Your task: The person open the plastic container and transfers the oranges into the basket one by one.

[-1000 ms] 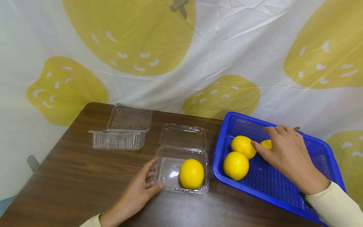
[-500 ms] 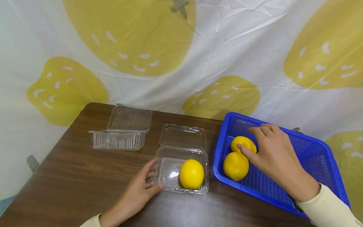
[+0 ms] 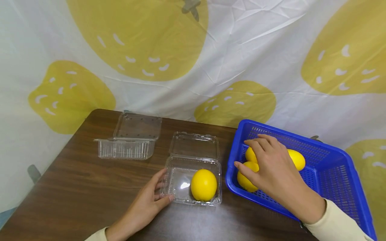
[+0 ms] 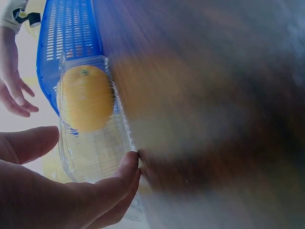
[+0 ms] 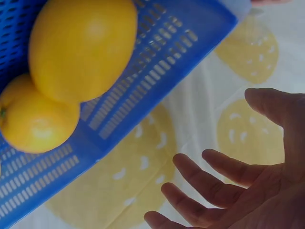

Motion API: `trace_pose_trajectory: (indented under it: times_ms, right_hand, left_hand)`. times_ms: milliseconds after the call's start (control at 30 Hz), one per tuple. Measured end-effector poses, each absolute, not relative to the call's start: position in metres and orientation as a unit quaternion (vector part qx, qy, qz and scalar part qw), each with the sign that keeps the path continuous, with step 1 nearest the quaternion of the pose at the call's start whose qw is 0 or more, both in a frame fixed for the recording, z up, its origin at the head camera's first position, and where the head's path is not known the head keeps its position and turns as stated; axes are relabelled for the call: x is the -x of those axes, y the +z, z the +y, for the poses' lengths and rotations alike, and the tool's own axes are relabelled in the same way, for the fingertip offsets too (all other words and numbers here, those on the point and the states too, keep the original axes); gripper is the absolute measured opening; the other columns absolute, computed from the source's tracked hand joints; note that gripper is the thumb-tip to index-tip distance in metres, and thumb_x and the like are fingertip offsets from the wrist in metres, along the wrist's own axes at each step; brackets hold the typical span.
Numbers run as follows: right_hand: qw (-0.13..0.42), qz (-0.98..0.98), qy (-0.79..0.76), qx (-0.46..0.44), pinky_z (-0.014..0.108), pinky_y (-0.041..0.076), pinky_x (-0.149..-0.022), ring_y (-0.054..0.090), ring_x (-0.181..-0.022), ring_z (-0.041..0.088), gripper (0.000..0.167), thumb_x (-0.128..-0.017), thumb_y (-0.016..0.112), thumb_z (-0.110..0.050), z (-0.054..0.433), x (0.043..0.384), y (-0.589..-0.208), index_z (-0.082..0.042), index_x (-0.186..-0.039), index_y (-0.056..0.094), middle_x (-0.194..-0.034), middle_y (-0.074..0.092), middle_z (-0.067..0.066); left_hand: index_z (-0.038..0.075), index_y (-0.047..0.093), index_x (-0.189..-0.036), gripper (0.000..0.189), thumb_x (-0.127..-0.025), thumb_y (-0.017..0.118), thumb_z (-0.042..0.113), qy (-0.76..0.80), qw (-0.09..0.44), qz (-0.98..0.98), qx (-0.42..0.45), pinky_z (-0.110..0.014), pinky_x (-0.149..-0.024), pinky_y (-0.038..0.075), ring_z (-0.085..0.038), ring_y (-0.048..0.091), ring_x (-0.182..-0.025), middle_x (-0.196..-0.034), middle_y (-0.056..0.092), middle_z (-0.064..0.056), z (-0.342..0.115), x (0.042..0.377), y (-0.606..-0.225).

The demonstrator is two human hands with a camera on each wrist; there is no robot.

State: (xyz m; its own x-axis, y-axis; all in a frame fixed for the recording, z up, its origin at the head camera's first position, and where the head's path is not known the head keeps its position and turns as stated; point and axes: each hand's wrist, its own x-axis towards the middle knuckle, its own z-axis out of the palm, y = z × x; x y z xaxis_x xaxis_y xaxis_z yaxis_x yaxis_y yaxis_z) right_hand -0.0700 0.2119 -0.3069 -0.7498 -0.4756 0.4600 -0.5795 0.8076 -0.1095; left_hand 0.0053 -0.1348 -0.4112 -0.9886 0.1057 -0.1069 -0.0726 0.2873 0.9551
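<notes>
My left hand [image 3: 147,197] holds the left side of an open clear plastic clamshell container [image 3: 181,187], thumb at its front corner. One orange [image 3: 203,184] sits in the right half of that container; its stem end shows in the left wrist view. My right hand [image 3: 271,170] hovers over the blue basket [image 3: 337,187], fingers spread and nothing in them. Below it lie two oranges at the basket's left end, the front orange [image 3: 245,179] and the back orange [image 3: 250,155], both partly hidden by the hand. A third orange [image 3: 297,159] shows just right of the hand.
A second open clear clamshell container [image 3: 126,149] stands at the back left of the brown table [image 3: 75,187]. A cloth [image 3: 217,50] with a yellow fruit print hangs along the table's back edge.
My right hand has moved left across the basket, from the third orange to above the two left ones. The third orange is uncovered again. My left hand and the containers have not moved.
</notes>
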Motion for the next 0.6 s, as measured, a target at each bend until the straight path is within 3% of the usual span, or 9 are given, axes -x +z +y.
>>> trace_pose_trajectory:
  times_ms: [600]
  right_hand:
    - [0.169, -0.926, 0.122, -0.315, 0.067, 0.049, -0.113, 0.058, -0.138, 0.047, 0.062, -0.086, 0.094, -0.038, 0.171, 0.060, -0.311, 0.000, -0.131, 0.073, -0.128, 0.073, 0.018]
  left_hand:
    - [0.003, 0.043, -0.166, 0.082, -0.095, 0.085, 0.005, 0.599, 0.074, 0.798, -0.007, -0.047, -0.107, 0.061, -0.041, 0.057, -0.141, -0.161, 0.054, -0.023, -0.134, -0.006, -0.411]
